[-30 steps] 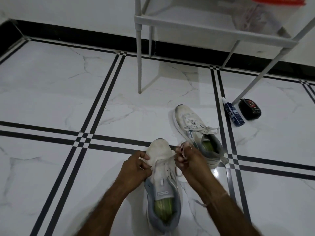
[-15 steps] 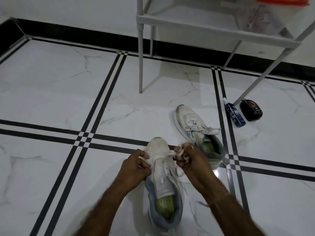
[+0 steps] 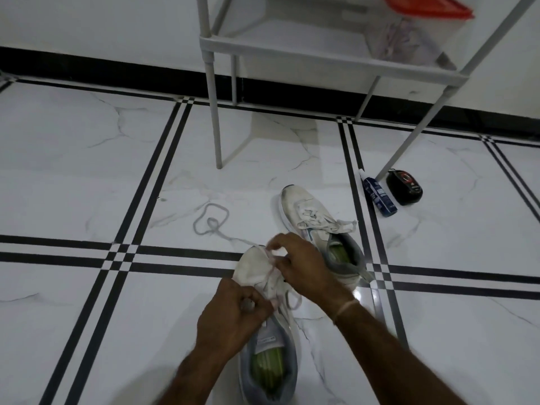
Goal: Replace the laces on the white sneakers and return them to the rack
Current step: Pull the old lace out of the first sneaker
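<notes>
A white sneaker (image 3: pixel 252 267) with grey collar and green insole lies on the tiled floor right in front of me, toe pointing away. My left hand (image 3: pixel 233 317) grips its side at the lace area. My right hand (image 3: pixel 301 264) pinches the white lace (image 3: pixel 211 222) over the toe end; the lace runs from the shoe out onto the floor in a loose loop to the upper left. The second white sneaker (image 3: pixel 309 217), still laced, lies just behind my right hand. The grey rack (image 3: pixel 321 57) stands at the back.
A blue tube (image 3: pixel 378 197) and a black-and-red round object (image 3: pixel 404 187) lie by the rack's right front leg (image 3: pixel 415 133). On the rack's shelf stands a clear container with an orange lid (image 3: pixel 426 7). A black skirting runs along the wall.
A long stretch of lace now lies looped on the floor to the upper left, pulled out of the near sneaker. My right hand moved up over the toe; my left slid down the side.
</notes>
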